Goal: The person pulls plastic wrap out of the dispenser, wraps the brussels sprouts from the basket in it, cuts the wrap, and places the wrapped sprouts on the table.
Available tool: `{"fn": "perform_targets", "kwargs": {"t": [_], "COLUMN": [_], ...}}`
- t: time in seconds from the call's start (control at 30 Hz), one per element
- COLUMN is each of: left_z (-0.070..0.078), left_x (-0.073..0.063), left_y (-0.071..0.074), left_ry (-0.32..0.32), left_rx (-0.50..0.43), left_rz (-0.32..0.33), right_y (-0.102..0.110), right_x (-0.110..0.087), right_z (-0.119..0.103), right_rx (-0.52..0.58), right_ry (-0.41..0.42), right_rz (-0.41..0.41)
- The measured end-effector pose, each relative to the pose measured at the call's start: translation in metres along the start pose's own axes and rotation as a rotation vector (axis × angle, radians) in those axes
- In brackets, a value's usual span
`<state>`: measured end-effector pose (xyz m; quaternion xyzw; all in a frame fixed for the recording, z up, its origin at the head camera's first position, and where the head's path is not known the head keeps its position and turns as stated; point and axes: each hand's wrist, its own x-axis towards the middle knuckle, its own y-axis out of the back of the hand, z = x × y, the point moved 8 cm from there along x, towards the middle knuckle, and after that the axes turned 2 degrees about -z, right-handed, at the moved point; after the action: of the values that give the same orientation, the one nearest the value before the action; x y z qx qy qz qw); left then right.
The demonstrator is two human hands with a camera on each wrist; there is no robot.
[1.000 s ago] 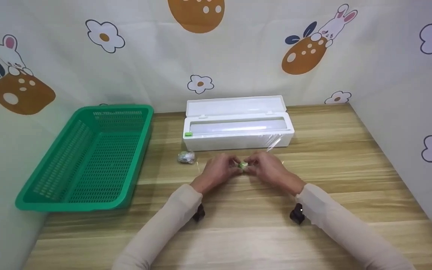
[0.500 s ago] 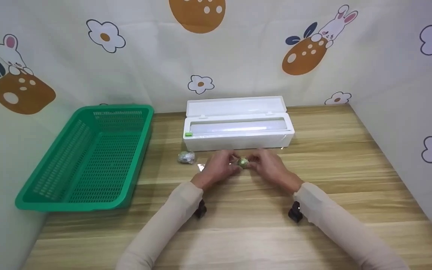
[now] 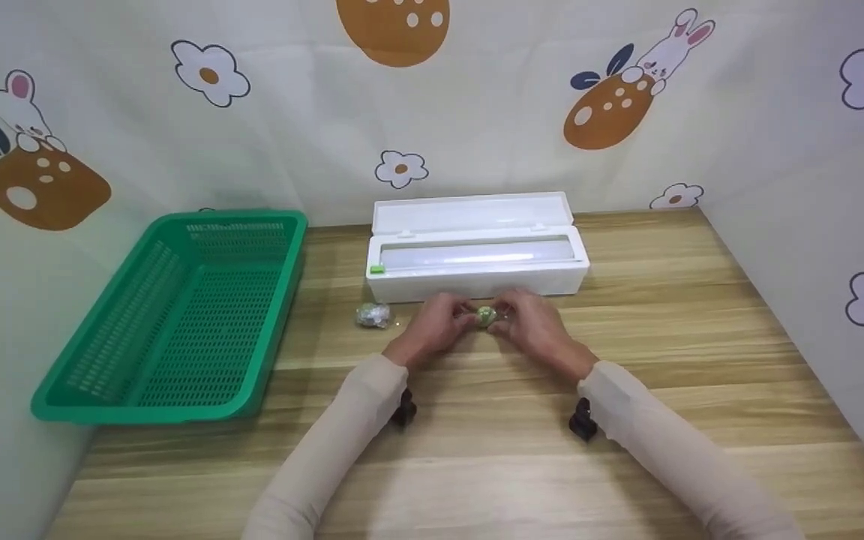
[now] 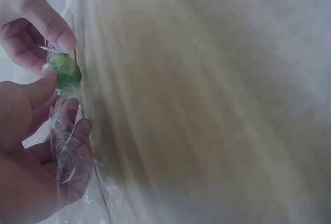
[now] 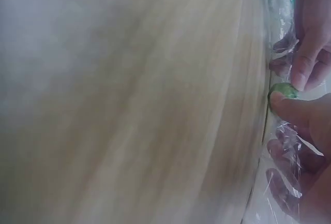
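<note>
Between both hands, in front of the white box, is a small green Brussels sprout [image 3: 485, 316] partly wrapped in clear cling film [image 4: 70, 146]. My left hand [image 3: 438, 324] pinches it from the left, thumb on its side, with bunched film running across the other fingers in the left wrist view. From the right, my right hand [image 3: 533, 322] pinches it between thumb and fingers. In the right wrist view the right thumb [image 5: 292, 107] presses on the sprout, and film trails over that hand's lower fingers. A second film-wrapped bundle [image 3: 373, 315] lies left of the hands.
Just behind the hands stands a white cling film box [image 3: 477, 283], lid raised, the roll inside, a green slider at its left end. A green slotted basket [image 3: 267, 352] sits on the wooden table [image 3: 492, 480] at the left. Patterned cloth [image 3: 477, 112] hangs behind.
Both hands have moved slightly away from the body, towards the box, with the sprout. The film stretched out beside the hands earlier is now gathered in around the sprout.
</note>
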<state>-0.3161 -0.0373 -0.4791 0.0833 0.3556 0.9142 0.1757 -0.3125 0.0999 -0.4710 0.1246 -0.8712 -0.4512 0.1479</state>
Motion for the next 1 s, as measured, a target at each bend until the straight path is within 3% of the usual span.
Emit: {"fn": "perform_targets", "kwargs": {"t": [0.27, 0.57, 0.8, 1.0], "left_z": [0.001, -0.001, -0.003, -0.002], "left_x": [0.004, 0.007, 0.008, 0.011], "left_y": [0.004, 0.004, 0.008, 0.008], "left_ry": [0.015, 0.017, -0.005, -0.025], "left_rx": [0.081, 0.06, 0.059, 0.056], "left_rz": [0.059, 0.101, 0.146, 0.162], "right_y": [0.003, 0.007, 0.007, 0.006], "right_x": [0.005, 0.013, 0.019, 0.02], "right_z": [-0.005, -0.006, -0.013, -0.009], "right_rx": [-0.078, -0.058, -0.05, -0.031], "right_ry": [0.074, -0.01, 0.039, 0.014], "right_rz": [0.038, -0.013, 0.029, 0.024]}}
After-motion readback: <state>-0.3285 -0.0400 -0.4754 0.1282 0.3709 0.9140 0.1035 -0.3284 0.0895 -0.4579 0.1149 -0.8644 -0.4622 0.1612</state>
